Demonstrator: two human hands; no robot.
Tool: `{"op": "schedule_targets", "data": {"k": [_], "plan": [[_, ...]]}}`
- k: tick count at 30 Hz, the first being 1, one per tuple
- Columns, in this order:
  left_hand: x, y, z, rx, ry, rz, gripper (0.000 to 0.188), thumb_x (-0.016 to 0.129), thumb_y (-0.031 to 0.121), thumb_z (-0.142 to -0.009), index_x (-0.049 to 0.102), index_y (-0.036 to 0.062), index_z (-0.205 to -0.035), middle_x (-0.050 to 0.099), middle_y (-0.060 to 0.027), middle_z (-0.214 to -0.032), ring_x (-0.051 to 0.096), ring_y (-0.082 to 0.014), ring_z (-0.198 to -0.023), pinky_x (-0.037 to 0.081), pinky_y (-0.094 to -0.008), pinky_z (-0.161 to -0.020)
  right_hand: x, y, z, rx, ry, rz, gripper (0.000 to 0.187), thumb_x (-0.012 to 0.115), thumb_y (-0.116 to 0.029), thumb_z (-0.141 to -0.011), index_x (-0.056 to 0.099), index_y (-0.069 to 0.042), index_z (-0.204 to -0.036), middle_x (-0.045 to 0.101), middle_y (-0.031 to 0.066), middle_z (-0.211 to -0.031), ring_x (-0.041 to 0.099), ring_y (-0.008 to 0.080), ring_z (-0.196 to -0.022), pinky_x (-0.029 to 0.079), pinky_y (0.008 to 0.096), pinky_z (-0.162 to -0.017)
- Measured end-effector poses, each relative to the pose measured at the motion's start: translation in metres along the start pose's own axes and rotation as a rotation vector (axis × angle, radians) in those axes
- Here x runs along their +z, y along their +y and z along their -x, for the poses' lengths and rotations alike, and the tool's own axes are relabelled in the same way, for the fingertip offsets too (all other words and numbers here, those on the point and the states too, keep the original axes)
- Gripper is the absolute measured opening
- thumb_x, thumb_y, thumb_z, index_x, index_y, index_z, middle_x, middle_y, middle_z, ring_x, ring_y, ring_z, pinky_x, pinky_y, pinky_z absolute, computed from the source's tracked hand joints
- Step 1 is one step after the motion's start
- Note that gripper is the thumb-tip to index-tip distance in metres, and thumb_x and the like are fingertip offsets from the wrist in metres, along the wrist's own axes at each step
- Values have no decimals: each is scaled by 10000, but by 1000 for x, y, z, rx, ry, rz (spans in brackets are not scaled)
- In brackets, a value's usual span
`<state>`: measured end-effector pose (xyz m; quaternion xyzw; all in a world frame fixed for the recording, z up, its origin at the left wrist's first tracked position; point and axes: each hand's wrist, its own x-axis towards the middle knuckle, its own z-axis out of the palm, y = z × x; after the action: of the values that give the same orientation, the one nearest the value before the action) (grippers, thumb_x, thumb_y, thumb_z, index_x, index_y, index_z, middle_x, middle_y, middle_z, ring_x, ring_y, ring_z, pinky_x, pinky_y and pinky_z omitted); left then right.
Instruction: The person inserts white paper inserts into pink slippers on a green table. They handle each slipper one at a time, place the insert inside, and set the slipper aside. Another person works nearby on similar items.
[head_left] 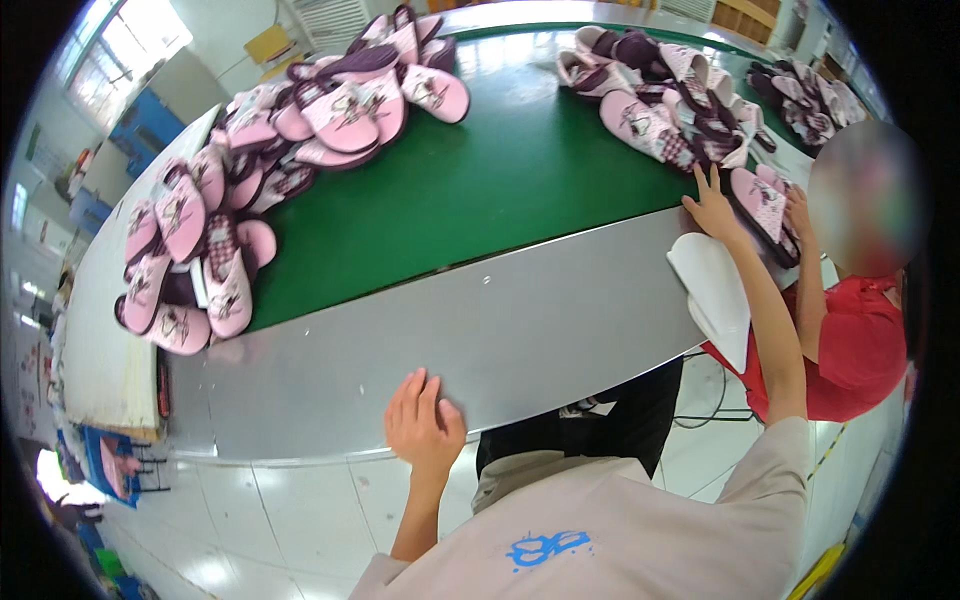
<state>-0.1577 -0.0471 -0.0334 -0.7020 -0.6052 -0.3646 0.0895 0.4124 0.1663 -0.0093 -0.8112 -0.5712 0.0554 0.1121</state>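
Note:
My left hand [424, 420] rests flat on the edge of the metal table rim [330, 385], fingers stretched out and nothing in it. My right hand [712, 206] reaches far to the right with fingers spread, its tips at the near edge of a pile of pink and dark slippers [640, 128]. Whether the fingertips touch a slipper there I cannot tell. Just right of that hand, a pair of pink slippers with dark soles [762, 205] lies by the hand of a co-worker [797, 212].
A green belt [480, 190] runs along the middle of the table. Many more pink slippers [340, 115] are heaped at its left side, and another pile [805, 100] lies at the far right. White sheets [712, 290] lie on the rim beside the co-worker in red [860, 345].

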Motion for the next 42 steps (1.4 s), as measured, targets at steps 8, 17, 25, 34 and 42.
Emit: {"op": "schedule_targets", "data": {"k": [8,17,25,34,42], "plan": [[-19,-7,-17,-40,-242,169,396,687,207,-861,713,79,-1234,680,-120,-1358,645,-334,-1235,462,-458,-1071,32,-80,75,-568,-78,150,582,533,-372,-1076,468,-81,-1576,512,185,-1565,424,377,-1486,248,575,-1257],[-29,-239,-165,-189,15,-212,654,689,308,-939,496,4,-1485,546,-226,-1494,501,-441,-1381,383,-534,-1169,21,-170,154,-789,-170,149,657,534,-321,-1064,355,-42,-1632,280,275,-1694,250,452,-1575,192,557,-1287],[-20,-375,-269,-575,40,-384,876,636,592,-908,453,30,-1554,431,-316,-1587,426,-555,-1419,381,-595,-1169,12,-172,199,-755,-176,28,611,521,-244,-1037,421,-33,-1601,303,251,-1696,263,439,-1578,166,562,-1299],[-34,-397,-297,-424,-87,-570,718,656,662,-860,653,245,-1444,546,-266,-1499,520,-632,-1268,534,-626,-1007,15,-171,245,-541,-87,-25,585,438,-336,-1063,506,-25,-1554,383,193,-1685,323,424,-1563,199,525,-1289],[-34,-384,-274,-409,-55,-566,724,647,651,-853,796,-8,-1113,630,-281,-1372,660,-540,-1144,581,-582,-906,21,-171,246,-561,-46,-32,559,464,-302,-1054,530,-19,-1531,408,201,-1668,345,412,-1557,223,518,-1280]]}}
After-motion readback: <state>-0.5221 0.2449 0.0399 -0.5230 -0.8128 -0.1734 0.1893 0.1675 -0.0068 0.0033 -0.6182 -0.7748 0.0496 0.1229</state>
